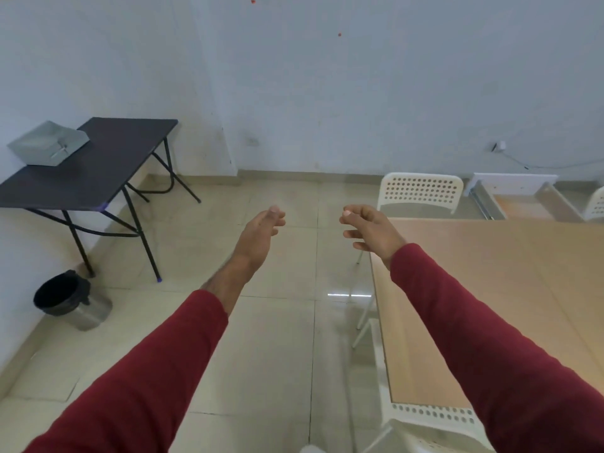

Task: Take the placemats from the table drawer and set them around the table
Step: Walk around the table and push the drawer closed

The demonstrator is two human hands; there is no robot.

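Head view: open drawer (523,197) pulled out at 2 o'clock past the wooden counter (490,305), no placemats readable in it. Left hand (261,233) and right hand (372,230) raised side by side over the tiled floor at centre, each grip loosely curled, empty. White chairs (421,191) edge the counter; dark folding counter (88,165) with grey tray (49,143) at 10 o'clock, bin (70,300) at 8.

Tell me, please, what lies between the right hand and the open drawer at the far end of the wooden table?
In the head view, a white perforated chair stands between the right hand and the open drawer; both hands are empty.
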